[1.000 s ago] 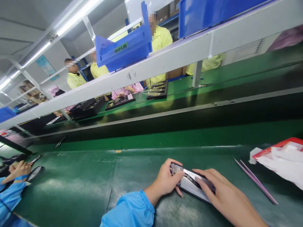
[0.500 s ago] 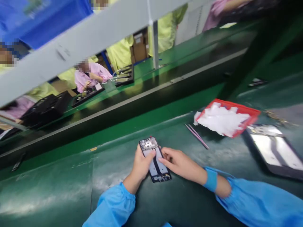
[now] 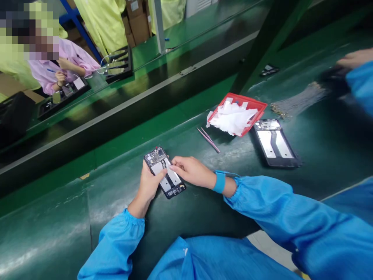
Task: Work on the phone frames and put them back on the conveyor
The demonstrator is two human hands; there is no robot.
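Observation:
An opened phone (image 3: 158, 168) lies tilted in my left hand (image 3: 150, 179), its circuit board, pale metal plate and dark ribbon cable facing up. My left thumb presses on the ribbon cable, while the other fingers are hidden beneath the phone. At the phone's right edge is my right hand (image 3: 192, 170), wearing a blue wrist strap (image 3: 220, 182). Its fingers are curled and the thumb and fingertips meet by the plate; whether something small sits between them I cannot make out. Pink tweezers (image 3: 208, 140) lie beyond my right hand.
A red tray (image 3: 256, 111) heaped with white paper pieces (image 3: 233, 116) stands at the back. Right of it lie a second opened phone (image 3: 275, 144) and a bundle of thin cables (image 3: 303, 100). Another person's hand (image 3: 355, 58) is at far right. A green post (image 3: 259, 50) rises behind.
The camera view has turned right and down, so everything appears further left and higher. My hands keep the phone between them. A co-worker's blue-sleeved arm has come into view at right.

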